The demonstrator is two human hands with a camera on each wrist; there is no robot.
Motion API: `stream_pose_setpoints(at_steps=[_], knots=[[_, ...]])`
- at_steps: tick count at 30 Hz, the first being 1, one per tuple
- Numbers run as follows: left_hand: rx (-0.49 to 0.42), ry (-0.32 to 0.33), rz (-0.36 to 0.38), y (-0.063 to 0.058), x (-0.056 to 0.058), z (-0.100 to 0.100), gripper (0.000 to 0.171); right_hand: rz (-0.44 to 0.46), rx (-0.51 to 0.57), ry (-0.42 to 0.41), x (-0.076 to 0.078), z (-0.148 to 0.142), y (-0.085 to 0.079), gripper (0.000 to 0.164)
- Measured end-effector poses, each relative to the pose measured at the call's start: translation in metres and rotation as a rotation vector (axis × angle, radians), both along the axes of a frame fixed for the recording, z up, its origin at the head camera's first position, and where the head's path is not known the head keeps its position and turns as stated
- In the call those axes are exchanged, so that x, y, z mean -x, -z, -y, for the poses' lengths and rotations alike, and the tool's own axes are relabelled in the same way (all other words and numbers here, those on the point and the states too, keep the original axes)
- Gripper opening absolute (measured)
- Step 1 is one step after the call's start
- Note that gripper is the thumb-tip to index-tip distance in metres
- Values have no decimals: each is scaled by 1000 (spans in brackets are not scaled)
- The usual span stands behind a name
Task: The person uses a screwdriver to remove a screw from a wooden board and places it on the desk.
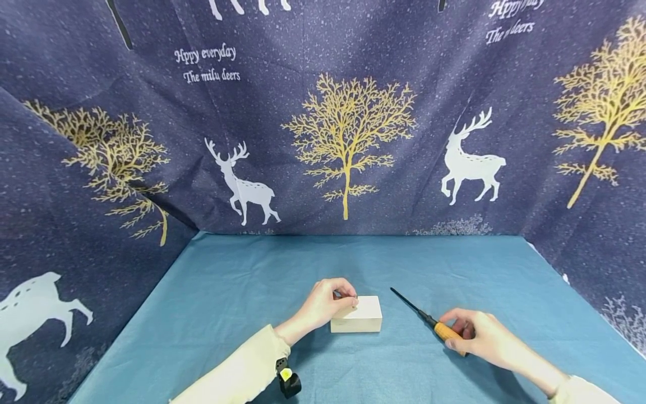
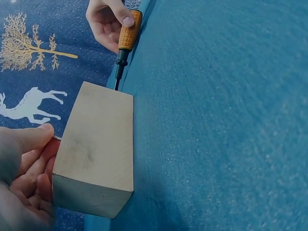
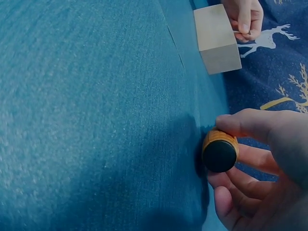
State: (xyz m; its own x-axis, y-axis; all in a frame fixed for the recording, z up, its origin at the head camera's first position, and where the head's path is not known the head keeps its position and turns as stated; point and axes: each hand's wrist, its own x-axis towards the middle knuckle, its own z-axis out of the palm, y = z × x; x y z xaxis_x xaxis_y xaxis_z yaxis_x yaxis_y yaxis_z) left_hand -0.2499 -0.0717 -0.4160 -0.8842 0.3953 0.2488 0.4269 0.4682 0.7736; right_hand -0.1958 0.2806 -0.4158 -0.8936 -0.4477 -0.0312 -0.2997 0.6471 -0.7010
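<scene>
A pale rectangular wooden block (image 1: 356, 324) rests on the blue cloth in the middle of the head view. At its upper left, my left hand (image 1: 329, 303) pinches a small thin screw (image 3: 237, 32) between thumb and fingertips, against the block's top face. Most of that screw is hidden by the fingers. To the right, my right hand (image 1: 476, 335) grips the orange handle of a screwdriver (image 1: 446, 331) between thumb and fingers. Its dark shaft points up and left, with the tip apart from the block. The right wrist view shows the handle's black end cap (image 3: 220, 156).
Blue cloth (image 1: 252, 269) covers the table. Behind and at both sides hangs a dark blue curtain (image 1: 313, 33) printed with white deer and golden trees. A black device (image 1: 289, 383) is strapped at the left sleeve.
</scene>
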Motion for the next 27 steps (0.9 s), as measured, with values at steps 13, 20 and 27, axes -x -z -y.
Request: stream_pose_setpoints(at_steps=[13, 20, 27], knots=[[23, -6, -3, 0, 0, -2, 5, -19, -12, -24, 1, 2, 3, 37], [22, -9, 0, 0, -1, -2, 7, -8, -31, -21, 0, 3, 1, 38], [20, -14, -15, 1, -1, -3, 9, 21, -26, -34, 1, 3, 2, 40]])
